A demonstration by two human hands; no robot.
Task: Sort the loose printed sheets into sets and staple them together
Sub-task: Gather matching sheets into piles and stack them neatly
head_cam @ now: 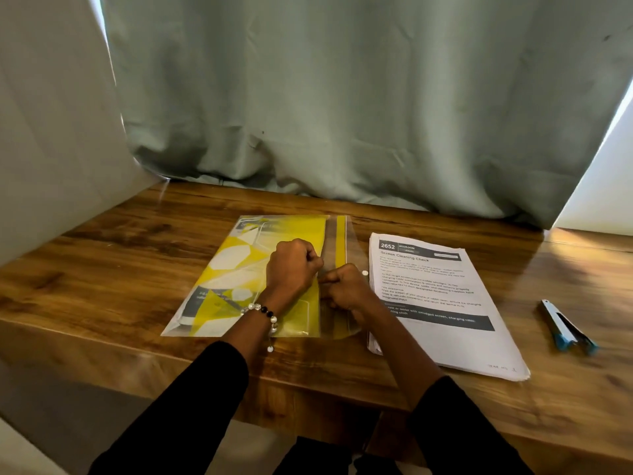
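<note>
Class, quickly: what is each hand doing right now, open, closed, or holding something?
Left hand: fingers curled, pinching the flap edge of the yellow plastic folder.
Right hand: fingers curled, pinching the same flap edge beside it.

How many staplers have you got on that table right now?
1. The stapler lies on the wooden table at the far right, apart from the paper stack. Anything under the stack or the yellow folder is hidden.

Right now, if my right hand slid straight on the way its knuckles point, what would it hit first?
The right hand points left across the yellow folder, and the left hand sits right against it, so it would likely meet that hand first, though depth between them is hard to judge.
</note>
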